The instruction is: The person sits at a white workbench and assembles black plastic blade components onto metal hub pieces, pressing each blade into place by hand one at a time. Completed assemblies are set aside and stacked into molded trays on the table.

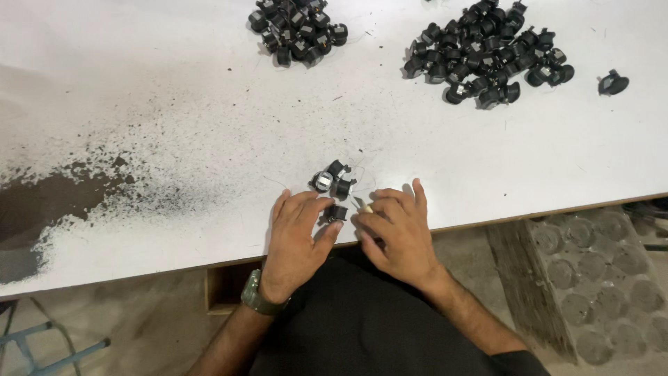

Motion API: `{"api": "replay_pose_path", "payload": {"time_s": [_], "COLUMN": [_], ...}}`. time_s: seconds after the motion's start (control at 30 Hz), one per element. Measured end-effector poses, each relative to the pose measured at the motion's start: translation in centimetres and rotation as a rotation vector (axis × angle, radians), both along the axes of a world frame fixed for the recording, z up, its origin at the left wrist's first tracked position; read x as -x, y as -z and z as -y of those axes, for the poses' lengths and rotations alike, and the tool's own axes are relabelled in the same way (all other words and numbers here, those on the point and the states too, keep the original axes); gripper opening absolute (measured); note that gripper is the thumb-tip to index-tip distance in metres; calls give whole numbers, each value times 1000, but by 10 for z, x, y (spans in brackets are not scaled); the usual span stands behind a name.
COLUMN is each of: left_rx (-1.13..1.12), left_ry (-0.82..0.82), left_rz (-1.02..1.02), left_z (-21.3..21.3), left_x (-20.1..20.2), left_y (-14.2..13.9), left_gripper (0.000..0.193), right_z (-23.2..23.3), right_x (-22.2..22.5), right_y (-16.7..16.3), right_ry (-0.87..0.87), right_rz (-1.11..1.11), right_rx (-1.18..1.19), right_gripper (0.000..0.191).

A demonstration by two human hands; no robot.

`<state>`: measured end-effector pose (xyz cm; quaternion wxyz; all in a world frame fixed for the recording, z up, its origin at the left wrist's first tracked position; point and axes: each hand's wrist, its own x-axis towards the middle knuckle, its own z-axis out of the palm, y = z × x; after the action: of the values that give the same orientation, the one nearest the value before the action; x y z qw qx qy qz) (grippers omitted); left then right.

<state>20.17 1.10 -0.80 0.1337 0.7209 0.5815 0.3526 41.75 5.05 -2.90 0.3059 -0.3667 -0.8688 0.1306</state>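
Palm-down, left hand [298, 237] fingers on part [335, 212]

Surface [174, 104]: white, matt, smooth, scuffed; coating worn through to dark patch at left edge of frame, speckled around it. Small parts [332, 182] near bottom centre: black plastic, slight gloss, one with a shiny metal face. Piles [487, 56] at top: same black plastic. Wristwatch [256, 296]: matt green band. Floor [598, 278] lower right: rough grey concrete.

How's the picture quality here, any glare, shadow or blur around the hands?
Head view: even soft light, no glare on the white worn tabletop; faint shadows under the left hand and right hand; the small black plastic part between them is slightly soft; edges bow mildly.
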Motion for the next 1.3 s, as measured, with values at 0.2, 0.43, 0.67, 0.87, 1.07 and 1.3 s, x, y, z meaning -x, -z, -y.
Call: {"api": "replay_pose_path", "payload": {"time_s": [0.2, 0.43, 0.67, 0.87, 1.07, 1.3], "left_rx": [-8, -62, -31, -53, -90, -134], "left_ry": [-20, -56, 86, 53, 33, -43], "left_rz": [-77, 3, 198, -42, -42, -66], "left_z": [5, 1, 6, 15, 14, 21], "left_x": [-7, -21, -11, 1, -6, -7], "left_y": [1, 3, 4, -1, 9, 22], "left_gripper": [37, 29, 11, 17, 25, 15], "right_z": [2, 6, 9, 12, 17, 23], "right_x": [13, 15, 14, 12, 1, 3], "right_y": [-5, 5, 8, 13, 24, 34], "right_ry": [99, 94, 149, 161, 75, -79], "right_rz": [-2, -18, -42, -33, -199, -288], "right_rx": [-20, -32, -40, -43, -123, -5], "right_gripper": [40, 33, 35, 35, 28, 34]}}
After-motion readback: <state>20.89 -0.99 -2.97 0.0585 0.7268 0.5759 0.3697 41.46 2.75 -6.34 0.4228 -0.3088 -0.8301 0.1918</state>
